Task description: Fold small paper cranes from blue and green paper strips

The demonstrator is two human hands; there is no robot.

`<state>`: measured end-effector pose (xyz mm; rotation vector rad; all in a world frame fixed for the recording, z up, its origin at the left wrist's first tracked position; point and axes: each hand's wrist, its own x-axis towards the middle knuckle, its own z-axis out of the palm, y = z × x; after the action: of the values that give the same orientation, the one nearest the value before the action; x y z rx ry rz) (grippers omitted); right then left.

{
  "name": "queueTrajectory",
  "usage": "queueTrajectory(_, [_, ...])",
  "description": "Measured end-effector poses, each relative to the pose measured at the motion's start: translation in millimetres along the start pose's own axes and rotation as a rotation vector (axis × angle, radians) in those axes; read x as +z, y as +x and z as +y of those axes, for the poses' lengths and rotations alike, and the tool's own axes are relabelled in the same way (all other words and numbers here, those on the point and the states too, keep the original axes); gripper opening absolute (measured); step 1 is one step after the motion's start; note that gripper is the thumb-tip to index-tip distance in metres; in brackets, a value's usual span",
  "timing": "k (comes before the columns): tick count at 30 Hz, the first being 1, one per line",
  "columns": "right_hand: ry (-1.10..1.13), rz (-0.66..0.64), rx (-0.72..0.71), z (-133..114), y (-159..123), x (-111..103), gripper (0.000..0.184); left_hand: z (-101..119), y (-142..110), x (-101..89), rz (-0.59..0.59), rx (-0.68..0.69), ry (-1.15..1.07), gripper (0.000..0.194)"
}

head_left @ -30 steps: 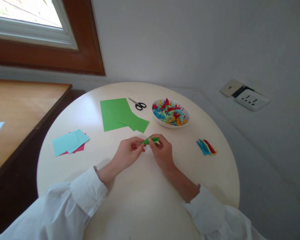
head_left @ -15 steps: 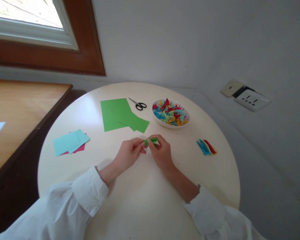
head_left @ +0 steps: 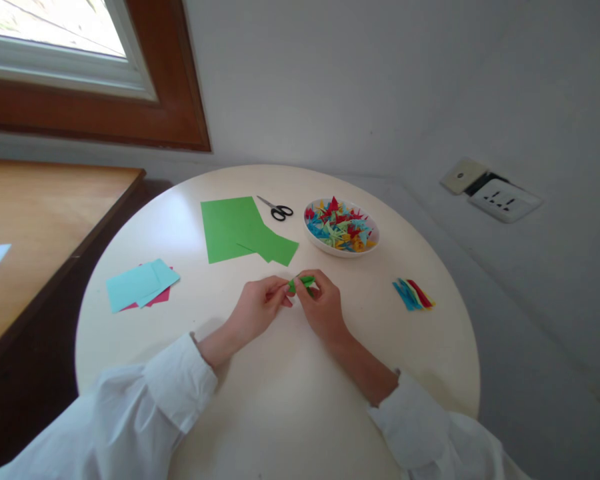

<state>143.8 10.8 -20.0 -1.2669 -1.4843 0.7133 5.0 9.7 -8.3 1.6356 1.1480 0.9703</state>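
A small folded piece of green paper [head_left: 307,281] is pinched between my two hands above the middle of the table. My left hand [head_left: 259,303] grips its left end with thumb and fingertips. On the other side, my right hand [head_left: 323,304] has its thumb and fingers closed on the same piece. Fingers hide part of the folds. Just beyond my hands lie flat green paper sheets [head_left: 230,230], one overlapping another. To the right behind them, a white bowl [head_left: 330,252] holds many small folded paper pieces in red, blue, yellow and pale green, some with pointed tips.
Black-handled scissors [head_left: 279,212] lie between the green sheets and the bowl. Light blue paper [head_left: 133,287] overlaps red paper [head_left: 161,295] at the left. Several coloured folded strips [head_left: 414,294] lie at the right. The round white table [head_left: 280,400] stands by a wall with a socket [head_left: 505,199].
My fingers have shifted very slightly around the green paper. Everything else on the table stays in place.
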Motion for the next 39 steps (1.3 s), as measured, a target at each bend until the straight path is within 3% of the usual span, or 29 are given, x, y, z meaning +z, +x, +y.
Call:
queueTrajectory(31, [-0.033, 0.022, -0.006, -1.7, 0.2, 1.4, 0.011, -2.0, 0.5, 3.1, 0.0, -0.051, -0.157, 0.023])
queueTrajectory(39, [-0.042, 0.026, 0.004, -4.7, -0.3, 1.5, 0.011, -6.5, -1.0, 1.8, -0.001, -0.033, -0.078, 0.023])
